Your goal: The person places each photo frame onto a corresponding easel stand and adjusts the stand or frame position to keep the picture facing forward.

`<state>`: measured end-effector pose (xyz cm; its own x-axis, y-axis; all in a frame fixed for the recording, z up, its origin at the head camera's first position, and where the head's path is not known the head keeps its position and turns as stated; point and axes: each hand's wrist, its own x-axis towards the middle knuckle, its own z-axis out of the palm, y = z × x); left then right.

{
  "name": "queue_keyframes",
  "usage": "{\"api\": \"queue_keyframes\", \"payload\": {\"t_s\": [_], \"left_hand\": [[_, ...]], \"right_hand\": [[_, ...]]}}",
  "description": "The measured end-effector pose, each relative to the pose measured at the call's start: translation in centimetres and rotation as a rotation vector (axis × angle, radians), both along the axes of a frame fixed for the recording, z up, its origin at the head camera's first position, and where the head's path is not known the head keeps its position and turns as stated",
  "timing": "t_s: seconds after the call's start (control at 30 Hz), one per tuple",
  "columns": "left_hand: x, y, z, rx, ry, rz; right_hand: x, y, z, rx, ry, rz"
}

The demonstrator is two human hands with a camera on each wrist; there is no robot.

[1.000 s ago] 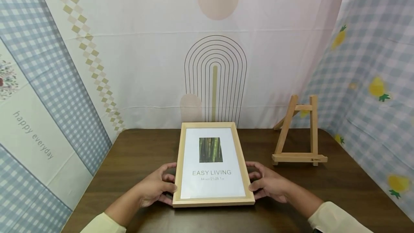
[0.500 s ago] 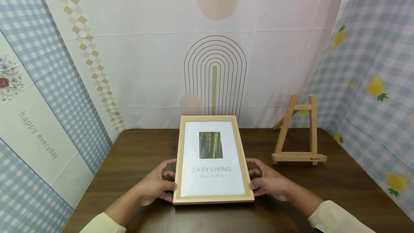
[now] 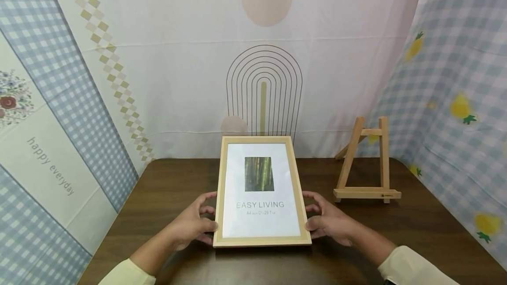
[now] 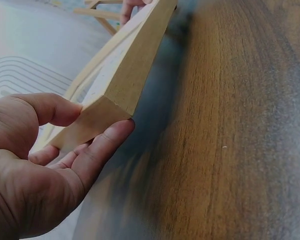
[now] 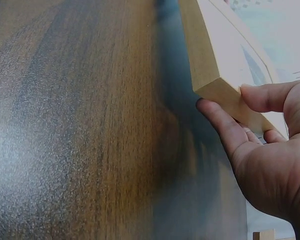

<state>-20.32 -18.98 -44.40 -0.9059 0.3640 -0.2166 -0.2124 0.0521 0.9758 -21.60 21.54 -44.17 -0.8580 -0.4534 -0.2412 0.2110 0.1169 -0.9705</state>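
Observation:
A light wood picture frame (image 3: 261, 192) with a white sheet, a small bamboo picture and the words "EASY LIVING" is held between both hands, its far end tilted up. My left hand (image 3: 195, 221) grips the left side near the front corner, thumb on the face and fingers curled at the side and underneath. On the opposite side my right hand (image 3: 328, 220) holds it the same way. In the left wrist view a gap shows between the picture frame's front edge (image 4: 140, 62) and the tabletop. The right wrist view has a fingertip (image 5: 204, 103) under the corner.
A small wooden easel (image 3: 366, 162) stands at the back right of the dark wood table (image 3: 166, 188). Behind the table hangs a white patterned cloth (image 3: 190, 78), with blue checked cloths (image 3: 467, 157) at the sides.
The far end of the picture frame has tilted up, its top edge rising against the back cloth, and its front edge has risen slightly. Both hands keep their grip at nearly the same spots.

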Motion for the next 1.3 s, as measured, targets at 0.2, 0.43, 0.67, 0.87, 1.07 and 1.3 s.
{"api": "queue_keyframes", "payload": {"t_s": [0.2, 0.43, 0.67, 0.87, 1.07, 1.3], "left_hand": [[-0.2, 0.2, -0.1, -0.008, 0.017, -0.007], [-0.4, 0.4, -0.3, 0.006, 0.021, -0.009], [-0.5, 0.6, -0.4, -0.005, 0.041, 0.000], [-0.6, 0.8, -0.4, -0.028, 0.073, 0.006], [-0.7, 1.0, -0.3, -0.028, 0.097, 0.017], [-0.9, 1.3, -0.1, -0.061, 0.148, 0.033]], "right_hand": [[0.1, 0.2, 0.1, 0.020, 0.022, 0.000], [0.1, 0.4, 0.2, 0.023, 0.046, 0.002], [0.0, 0.5, 0.2, 0.032, 0.074, -0.009], [0.0, 0.5, 0.3, 0.045, 0.106, -0.015], [-0.2, 0.6, 0.5, 0.048, 0.146, -0.016], [-0.5, 0.6, 0.6, 0.070, 0.182, -0.045]]}}
